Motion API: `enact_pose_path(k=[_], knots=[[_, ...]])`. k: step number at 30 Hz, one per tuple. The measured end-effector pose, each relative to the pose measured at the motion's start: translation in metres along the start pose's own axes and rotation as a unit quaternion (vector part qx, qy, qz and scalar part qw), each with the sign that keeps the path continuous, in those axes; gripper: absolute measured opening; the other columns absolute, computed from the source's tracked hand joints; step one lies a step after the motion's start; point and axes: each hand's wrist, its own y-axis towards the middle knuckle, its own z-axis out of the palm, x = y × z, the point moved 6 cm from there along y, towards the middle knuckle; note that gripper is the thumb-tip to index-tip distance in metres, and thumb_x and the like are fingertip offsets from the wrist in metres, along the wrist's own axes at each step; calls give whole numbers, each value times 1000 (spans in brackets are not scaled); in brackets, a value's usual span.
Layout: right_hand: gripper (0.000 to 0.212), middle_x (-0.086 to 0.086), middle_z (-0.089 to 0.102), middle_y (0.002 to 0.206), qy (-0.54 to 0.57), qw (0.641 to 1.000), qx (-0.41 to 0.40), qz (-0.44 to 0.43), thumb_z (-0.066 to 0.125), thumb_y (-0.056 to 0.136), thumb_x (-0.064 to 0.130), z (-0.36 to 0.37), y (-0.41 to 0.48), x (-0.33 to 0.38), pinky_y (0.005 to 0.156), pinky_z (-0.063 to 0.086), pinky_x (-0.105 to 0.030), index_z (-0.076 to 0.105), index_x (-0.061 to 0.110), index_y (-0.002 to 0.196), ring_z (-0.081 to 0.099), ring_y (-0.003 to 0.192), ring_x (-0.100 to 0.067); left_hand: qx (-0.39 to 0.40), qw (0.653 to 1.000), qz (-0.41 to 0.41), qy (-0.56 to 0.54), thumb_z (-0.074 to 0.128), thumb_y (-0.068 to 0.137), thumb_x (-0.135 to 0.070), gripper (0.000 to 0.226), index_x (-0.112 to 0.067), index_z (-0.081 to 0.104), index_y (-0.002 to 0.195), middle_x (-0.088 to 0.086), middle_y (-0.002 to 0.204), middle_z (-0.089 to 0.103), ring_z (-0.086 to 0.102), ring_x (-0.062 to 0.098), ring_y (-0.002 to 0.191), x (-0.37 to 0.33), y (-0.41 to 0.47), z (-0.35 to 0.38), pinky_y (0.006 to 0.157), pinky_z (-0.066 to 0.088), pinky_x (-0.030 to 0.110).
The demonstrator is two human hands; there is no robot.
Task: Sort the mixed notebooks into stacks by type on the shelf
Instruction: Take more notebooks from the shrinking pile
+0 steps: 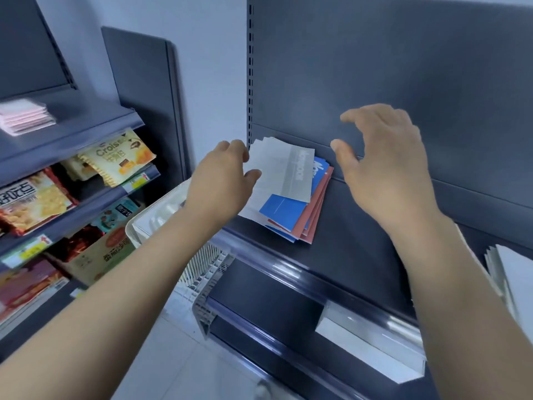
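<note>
A mixed pile of notebooks (288, 194) lies at the left end of the dark grey shelf (360, 241): grey-white ones on top, blue and salmon-red ones fanned out beneath. My left hand (222, 180) is at the pile's left edge, its thumb and fingertips touching the top grey notebook (281, 171). My right hand (386, 168) hovers just right of the pile with fingers spread and bent, holding nothing. A second stack of white notebooks (510, 281) stands at the shelf's right end, partly cut off by the frame.
A white plastic basket (178, 226) sits below my left forearm. To the left, shelves carry snack packets (118, 157) and a pink stack (24, 115). A lower shelf holds a white box (372, 345). The upright back panel (389, 67) closes off the rear.
</note>
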Motion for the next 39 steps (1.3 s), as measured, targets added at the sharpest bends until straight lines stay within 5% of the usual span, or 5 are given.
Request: enact_pose_path(k=[10, 21, 29, 34, 39], knots=[[33, -5, 52, 128, 16, 999, 41, 32, 52, 93, 22, 60, 55, -42, 99, 31, -36, 53, 12, 125, 42, 118, -25, 178, 972, -113, 108, 63, 85, -44, 41, -6, 50, 93, 15, 108, 57, 51, 29, 83, 30, 70, 102, 65, 39, 32], [31, -8, 56, 121, 15, 994, 52, 96, 55, 91, 17, 87, 65, -67, 95, 39, -41, 57, 9, 121, 47, 111, -28, 264, 951, -114, 112, 72, 73, -51, 81, 4, 41, 123, 17, 121, 50, 48, 33, 112, 35, 114, 146, 83, 43, 38], [33, -11, 57, 118, 2, 973, 144, 182, 54, 91, 21, 138, 64, -57, 87, 39, -34, 54, 10, 122, 51, 107, -28, 152, 977, -147, -40, 45, 93, -9, 27, 5, 38, 116, 24, 118, 53, 51, 40, 107, 69, 131, 108, 75, 37, 38], [25, -12, 54, 96, 10, 912, 275, 304, 59, 88, 31, 192, 46, -55, 68, 35, -29, 50, 9, 83, 49, 85, -28, 104, 978, -162, -82, 41, 94, -10, 23, 2, 39, 113, 20, 107, 54, 50, 37, 95, 106, 140, 73, 70, 35, 36], [41, -14, 58, 110, 6, 879, 292, 376, 59, 87, 41, 216, 38, -53, 69, 38, -29, 54, 5, 105, 53, 90, -27, 103, 976, -155, -115, 40, 93, -6, 11, -6, 40, 104, -3, 82, 41, 41, 24, 83, 126, 138, 61, 68, 32, 33]])
